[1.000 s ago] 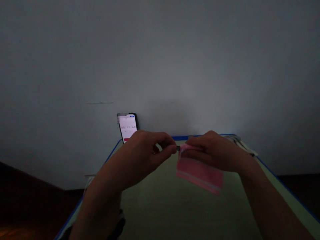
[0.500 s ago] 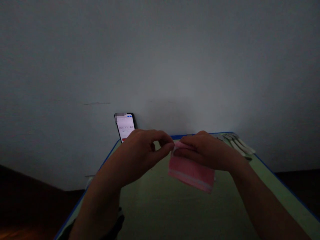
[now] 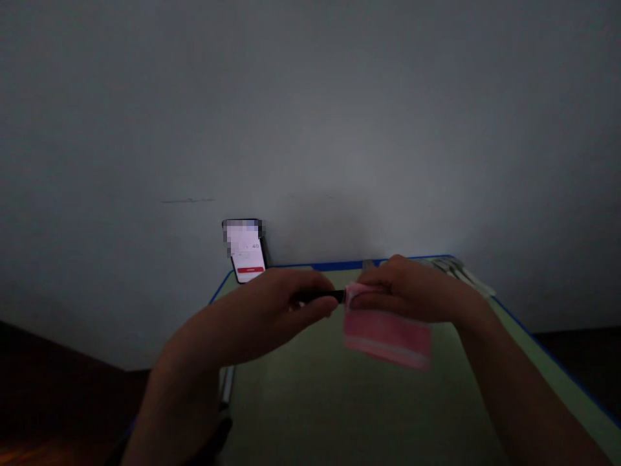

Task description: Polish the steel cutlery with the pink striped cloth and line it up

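Observation:
Over the middle of the table, my left hand (image 3: pixel 286 299) is closed round a slim black handle (image 3: pixel 323 296), whose right end runs up to the pink cloth. My right hand (image 3: pixel 405 291) pinches the pink cloth (image 3: pixel 388 333) at its upper edge, fingers folded over it. The cloth's lower part, with a paler stripe near its hem, hangs below the fingers. Whatever the handle belongs to is hidden in the cloth and my right hand, so its kind cannot be made out.
A phone (image 3: pixel 250 252) with a lit screen leans against the wall (image 3: pixel 310 116) at the table's back left corner. Several pale-handled pieces (image 3: pixel 466 275) lie at the back right. The greenish table (image 3: pixel 339 414) has a blue edge. A pale strip shows beside my left forearm.
My left hand has slid down and left from the cloth's edge, and the black handle now shows in it. My right hand and the cloth have shifted slightly right.

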Available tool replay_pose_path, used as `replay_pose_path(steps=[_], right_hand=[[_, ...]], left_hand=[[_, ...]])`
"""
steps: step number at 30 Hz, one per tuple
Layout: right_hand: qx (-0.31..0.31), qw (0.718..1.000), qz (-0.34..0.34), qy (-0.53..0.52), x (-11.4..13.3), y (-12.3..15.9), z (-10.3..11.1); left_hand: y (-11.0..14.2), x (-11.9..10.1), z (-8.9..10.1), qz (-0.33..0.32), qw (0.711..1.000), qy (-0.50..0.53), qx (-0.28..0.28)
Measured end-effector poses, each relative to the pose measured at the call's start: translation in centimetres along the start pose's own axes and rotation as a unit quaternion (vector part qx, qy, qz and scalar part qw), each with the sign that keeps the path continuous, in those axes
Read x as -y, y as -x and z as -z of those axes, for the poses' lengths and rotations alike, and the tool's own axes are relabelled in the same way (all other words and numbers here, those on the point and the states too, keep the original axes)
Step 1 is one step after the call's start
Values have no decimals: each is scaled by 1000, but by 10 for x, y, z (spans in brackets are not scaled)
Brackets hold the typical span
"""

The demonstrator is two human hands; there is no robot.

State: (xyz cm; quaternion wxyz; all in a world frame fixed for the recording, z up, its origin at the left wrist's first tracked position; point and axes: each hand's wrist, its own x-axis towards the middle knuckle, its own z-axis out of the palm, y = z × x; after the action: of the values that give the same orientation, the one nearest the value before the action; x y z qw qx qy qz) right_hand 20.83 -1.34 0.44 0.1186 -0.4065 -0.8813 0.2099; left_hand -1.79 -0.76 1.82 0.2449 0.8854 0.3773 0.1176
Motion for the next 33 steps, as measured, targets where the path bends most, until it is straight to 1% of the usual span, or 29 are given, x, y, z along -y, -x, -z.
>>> replay_pose_path(steps=[3, 5, 8, 11, 13, 15, 17, 20, 23, 26, 29, 31, 33], right_hand=[[5, 1000, 7, 7, 1, -5, -4], [9, 1000, -8, 3, -3, -5, -5], [33, 998, -56, -27, -15, 1, -1], [37, 989, -103, -97, -29, 12, 7], [36, 979, -131, -151, -34, 19, 10], [36, 971, -149, -181, -37, 23, 12], [35, 971, -150, -184, -37, 25, 13], [38, 980, -121, -156, -34, 21, 11], [32, 991, -84, -97, -27, 13, 8], [18, 998, -46, -27, -18, 3, 3], [-16, 999, -7, 38, -11, -4, -3], [-57, 994, -10, 89, -8, -6, -6], [-102, 985, -26, 137, -6, -7, -8]], left_hand=[[-9, -5, -7, -9, 999, -8, 45], [-11, 2, -6, -6, 998, 5, 58], [-4, 25, 3, 2, 999, 23, 46], [7, 48, 14, -3, 999, 30, 34], [11, 58, 17, -6, 999, 23, 31], [13, 61, 18, -1, 1000, 10, 28], [12, 59, 18, 7, 1000, -1, 25], [10, 49, 17, 2, 1000, -1, 21], [4, 34, 14, -8, 1000, 4, 23], [-4, 21, 7, 6, 1000, -2, 29], [-11, 14, -1, 27, 999, -27, 20], [-14, 13, -5, 34, 999, -40, 5], [-15, 14, -7, 43, 999, -21, -2]])
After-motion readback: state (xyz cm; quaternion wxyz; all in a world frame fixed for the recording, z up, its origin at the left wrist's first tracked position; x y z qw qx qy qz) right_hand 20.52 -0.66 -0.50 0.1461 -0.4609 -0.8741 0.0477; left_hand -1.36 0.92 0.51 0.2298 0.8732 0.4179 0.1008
